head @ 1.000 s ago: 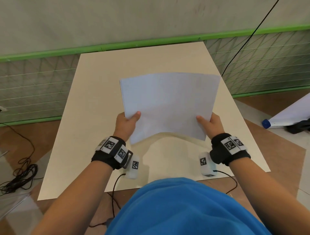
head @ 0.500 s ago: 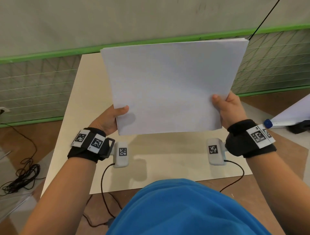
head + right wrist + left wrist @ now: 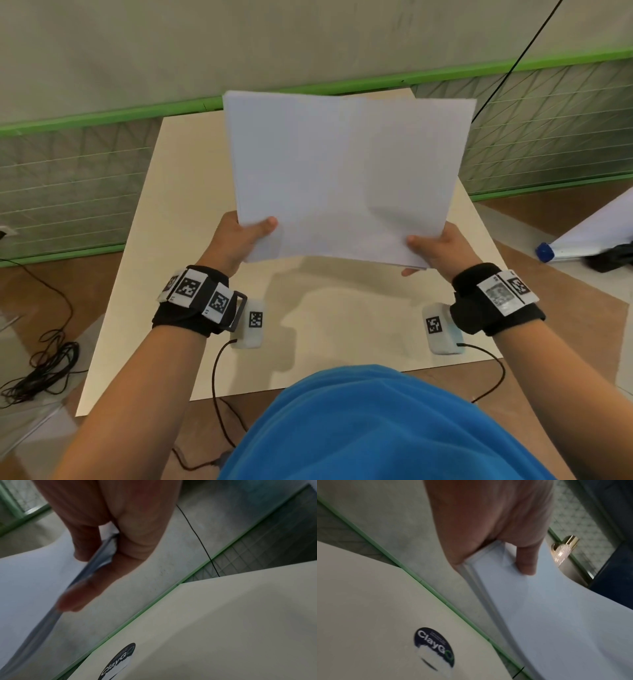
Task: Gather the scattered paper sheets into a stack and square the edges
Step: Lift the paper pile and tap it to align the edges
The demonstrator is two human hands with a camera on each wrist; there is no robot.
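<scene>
A stack of white paper sheets [image 3: 346, 178] is held in the air above the cream table [image 3: 164, 240], tilted with its face toward me. My left hand [image 3: 245, 233] pinches the stack's near left corner, thumb on top. My right hand [image 3: 431, 250] pinches the near right corner the same way. In the left wrist view my left hand [image 3: 496, 547] clamps the paper stack [image 3: 556, 615] with its layered edge showing. In the right wrist view my right hand [image 3: 106, 550] grips the paper stack [image 3: 34, 588], whose edge looks slightly fanned.
A round ClayGo sticker [image 3: 433, 647] is on the table. Beyond the table runs a wall with a green rail [image 3: 102, 118] and mesh panels. Black cables [image 3: 37, 373] lie on the floor at left. A rolled white sheet with a blue cap [image 3: 582, 236] lies at right.
The stack was low and sagging, then raised high and upright. Now both hands have brought it back down and nearer the table, still gripped at the same corners.
</scene>
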